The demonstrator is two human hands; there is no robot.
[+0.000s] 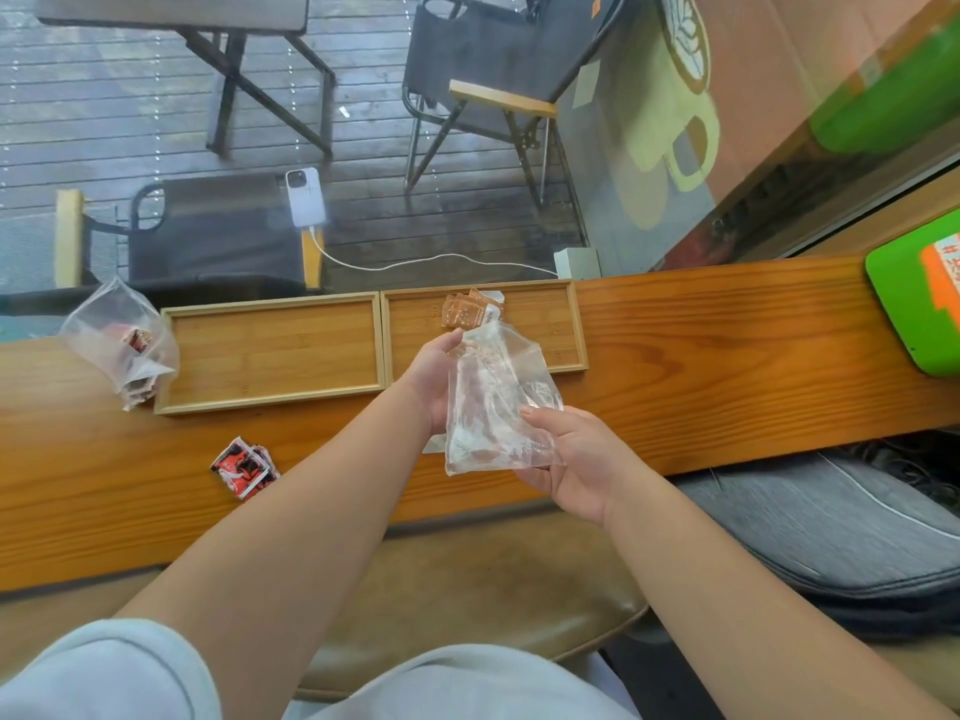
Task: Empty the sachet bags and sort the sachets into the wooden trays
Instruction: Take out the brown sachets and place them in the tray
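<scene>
I hold a clear plastic bag (pixel 496 402) above the counter, in front of the right wooden tray (pixel 563 330). My left hand (pixel 434 384) grips its upper left side and my right hand (pixel 569 459) pinches its lower right corner. The bag looks nearly empty. Several brown sachets (pixel 470 311) lie at the back of the right tray. The left wooden tray (pixel 270 356) holds nothing. A second clear bag (pixel 122 340) with red and black sachets inside lies at the left tray's left end. A small pile of red and black sachets (pixel 244 467) rests on the counter.
The wooden counter (pixel 701 366) runs left to right against a window. A green box (pixel 917 309) sits at its right end. A grey padded bag (pixel 831 532) lies below the counter on the right. A white phone (pixel 305 197) on a cable leans at the glass.
</scene>
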